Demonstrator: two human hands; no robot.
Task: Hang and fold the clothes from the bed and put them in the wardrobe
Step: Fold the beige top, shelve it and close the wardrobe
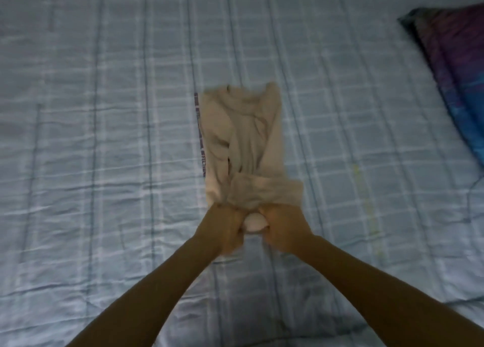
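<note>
beige garment [243,142] near edge gripped: left hand [225,228], right hand [281,227].

Bed [104,137]: pale blue checked cover, lightly wrinkled. Beige garment [243,142] lies lengthwise at centre, folded narrow. Purple-and-blue pillow [455,71] rests at the right edge, well apart from it.

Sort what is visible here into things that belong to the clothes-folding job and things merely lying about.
Part of the job:
- beige garment, lying lengthwise on the bed, near end bunched
- left hand and right hand, both gripping that near end
- bed, the work surface

Lying about:
- purple and blue pillow, at the right edge, apart from the garment
</note>
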